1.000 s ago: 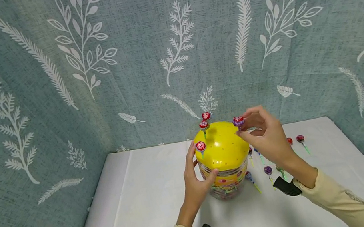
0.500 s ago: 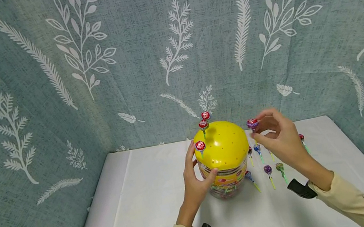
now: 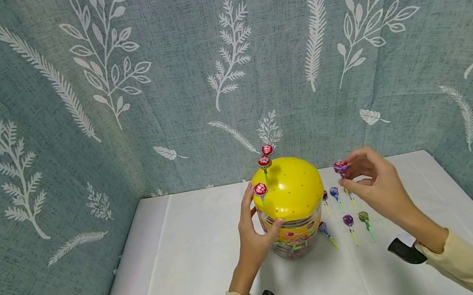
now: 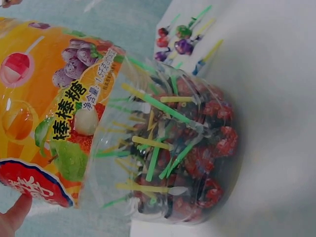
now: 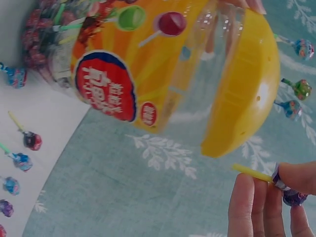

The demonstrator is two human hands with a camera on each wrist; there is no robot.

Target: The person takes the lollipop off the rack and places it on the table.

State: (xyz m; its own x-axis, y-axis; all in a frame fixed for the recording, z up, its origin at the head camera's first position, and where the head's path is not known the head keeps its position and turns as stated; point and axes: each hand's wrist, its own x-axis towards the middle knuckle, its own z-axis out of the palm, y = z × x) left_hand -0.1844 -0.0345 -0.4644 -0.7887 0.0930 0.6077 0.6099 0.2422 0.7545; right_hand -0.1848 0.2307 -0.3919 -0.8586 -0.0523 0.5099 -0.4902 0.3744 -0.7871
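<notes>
A clear candy jar [image 4: 163,143] stands upright on the table, part-filled with lollipops. Its domed yellow lid [image 3: 291,188] is dotted with small holes. From the lid's left side rise 3 lollipops [image 3: 260,190], stuck in by their sticks. My left hand [image 3: 255,242] grips the jar near the lid, thumb in front and fingers round the left side. To the right of the lid, my right hand [image 3: 379,188] pinches a purple-wrapped lollipop [image 3: 341,167] just under its head. Its yellow stick [image 5: 253,173] points toward the lid in the right wrist view, apart from it.
Several loose lollipops [image 3: 348,222] lie in loose rows on the white table [image 3: 190,261], right of the jar. One blue-wrapped lollipop [image 3: 323,228] lies close by the jar's base. A patterned grey-green cloth [image 3: 185,72] rises behind and at both sides.
My right hand has moved right and slightly down, carrying the purple-wrapped lollipop away from the lid's right edge. The left hand and jar have stayed in place.
</notes>
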